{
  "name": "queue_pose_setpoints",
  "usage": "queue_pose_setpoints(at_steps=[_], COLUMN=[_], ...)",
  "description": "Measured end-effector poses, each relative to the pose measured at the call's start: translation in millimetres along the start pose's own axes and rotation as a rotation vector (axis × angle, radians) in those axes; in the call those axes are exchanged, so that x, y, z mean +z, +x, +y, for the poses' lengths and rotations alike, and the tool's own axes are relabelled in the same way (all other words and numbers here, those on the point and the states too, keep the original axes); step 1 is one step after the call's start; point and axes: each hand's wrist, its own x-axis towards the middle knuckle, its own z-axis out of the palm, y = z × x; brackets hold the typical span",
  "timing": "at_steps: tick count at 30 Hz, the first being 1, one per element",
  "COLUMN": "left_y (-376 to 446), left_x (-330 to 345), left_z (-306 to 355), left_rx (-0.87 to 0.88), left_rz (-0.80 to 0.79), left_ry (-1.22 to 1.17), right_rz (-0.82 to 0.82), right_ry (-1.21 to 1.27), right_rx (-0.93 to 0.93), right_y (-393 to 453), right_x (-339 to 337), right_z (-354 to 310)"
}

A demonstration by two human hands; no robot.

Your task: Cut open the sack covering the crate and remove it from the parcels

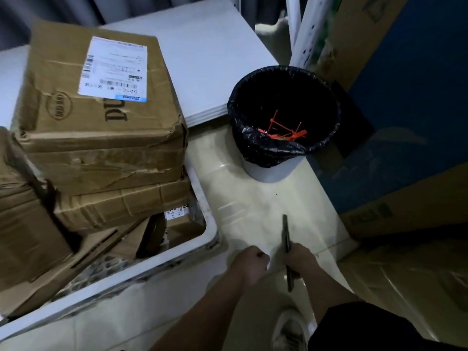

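Parcels of battered brown cardboard [101, 153] fill a white plastic crate [211, 231] left of both hands. Right hand [300, 259] grips a slim dark cutter [287, 252]; left hand [252, 262] is clenched, holding nothing. Beyond, a black-lined white bin [283, 115] holds red zip ties [285, 129]. Top parcel's white shipping label [115, 69] is too blurred to read.

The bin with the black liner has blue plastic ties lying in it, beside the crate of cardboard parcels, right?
Not quite: the head view shows the ties in the bin are red-orange, not blue. The rest holds: black liner, crate of cardboard parcels beside it.
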Motion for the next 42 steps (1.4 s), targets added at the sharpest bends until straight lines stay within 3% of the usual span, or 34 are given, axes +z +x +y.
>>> queue_pose_setpoints(at_steps=[5,9,14,19,25,28,33,42], left_y=[-36,-81,-155,-218,-282,-302,-325,-312], left_x=[-3,-11,-28,-59,-102,-128,-167,-191], left_z=[20,45,73,91,102,101,97,79], left_rx=[0.061,0.094,0.17,0.191,0.332,0.403,0.505,0.599], left_rz=[0.002,0.006,-0.028,0.099,0.222,0.292,0.495,0.517], left_ry=[0.141,0.172,-0.104,-0.329,-0.474,-0.506,-0.387,-0.6], right_rz=[-0.355,-0.459,-0.462,-0.415,-0.332,-0.363,-0.3,-0.265], right_ry=[0.225,0.33,0.36,0.468,0.457,0.614,0.87,0.916], right_rx=[0.127,0.09,-0.083,-0.379,-0.724,-0.848,-0.972,-1.1], right_y=[-42,-90,-166,-229,-306,-326,-362,-375], right_x=[-45,-81,-117,-136,-138,-127,-106,-80], right_z=[-33,-52,-77,-110,-165,-192,-234,-265])
